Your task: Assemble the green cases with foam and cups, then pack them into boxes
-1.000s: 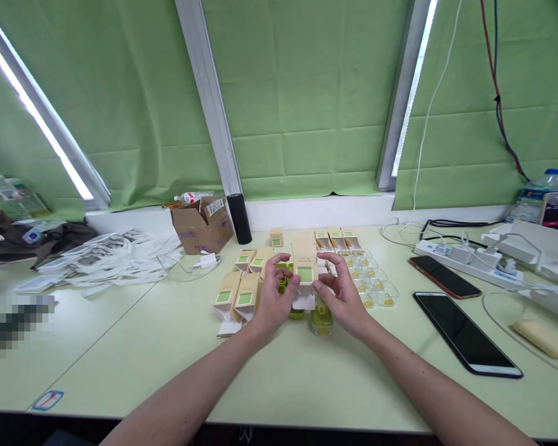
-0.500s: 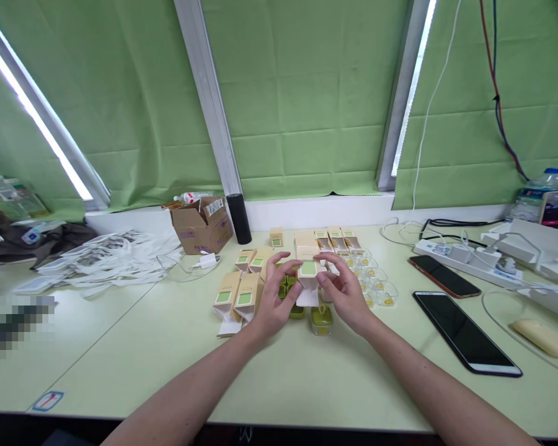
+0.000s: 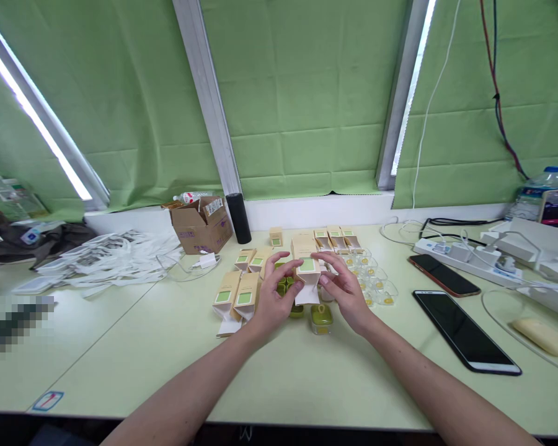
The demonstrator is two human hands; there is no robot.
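Observation:
Between my two hands, a small kraft-paper box (image 3: 308, 266) with a green square on its face is raised above the table, its white end flap hanging down. My left hand (image 3: 279, 296) pinches the box's left side with thumb and fingers. On the other side, my right hand (image 3: 346, 291) curls around the right edge, index fingertip at the top and thumb close to the side. Just below stands a small clear container with a green lid (image 3: 322, 314). More green lids (image 3: 286, 286) are partly hidden behind my left hand. Clear containers with yellow spots (image 3: 374, 282) sit right of my right hand.
Several open paper boxes (image 3: 247, 296) stand left of my hands, and others (image 3: 335, 238) stand behind. A cardboard carton (image 3: 202, 226) and black cylinder (image 3: 239, 218) are at the back. Two phones (image 3: 465, 331) and a power strip (image 3: 467, 263) lie right; white straps (image 3: 106, 260) lie left.
The paper box has shifted slightly left in my hands. My right thumb has eased a little to the right, away from the box's side.

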